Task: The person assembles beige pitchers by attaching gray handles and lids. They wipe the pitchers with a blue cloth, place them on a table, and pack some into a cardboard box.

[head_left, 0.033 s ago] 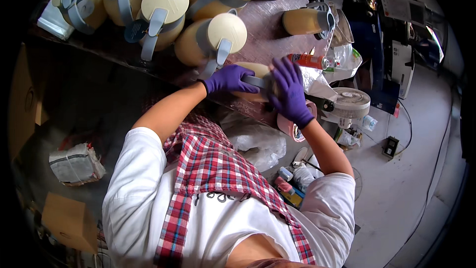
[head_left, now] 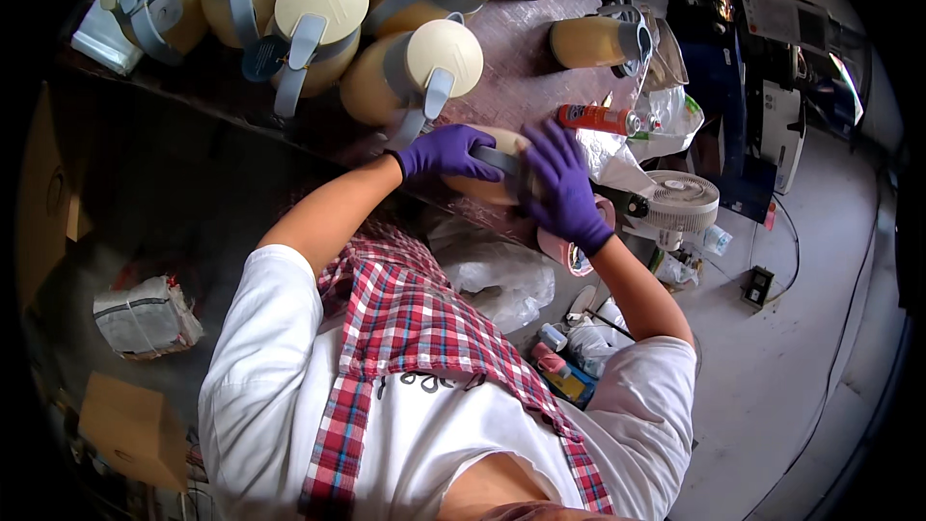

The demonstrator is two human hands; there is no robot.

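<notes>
A beige jug with a grey band (head_left: pixel 470 190) lies on its side at the table's near edge. My left hand (head_left: pixel 446 154), in a purple glove, is closed round its grey band, thumb along the near side. Over the jug's right end cups my right hand (head_left: pixel 569 188), gloved alike, its fingertips smeared by motion. That end of the jug is mostly hidden behind it. Just beyond my left hand a jug with a cream lid (head_left: pixel 444 58) and grey handle lies tilted. Other lidded jugs (head_left: pixel 321 5) stand at the far left.
Two lidless jugs (head_left: pixel 590 42) lie at the far right of the dark table (head_left: pixel 511 43). A red spray can (head_left: pixel 596 119) lies beyond my right hand. A roll of pink tape (head_left: pixel 571 241) and a white fan (head_left: pixel 683 201) are to its right. Cardboard boxes (head_left: pixel 135 429) stand lower left.
My right hand has shifted slightly toward the near side and right at the jug's end. The jug has turned or tilted a little. My left hand keeps its hold.
</notes>
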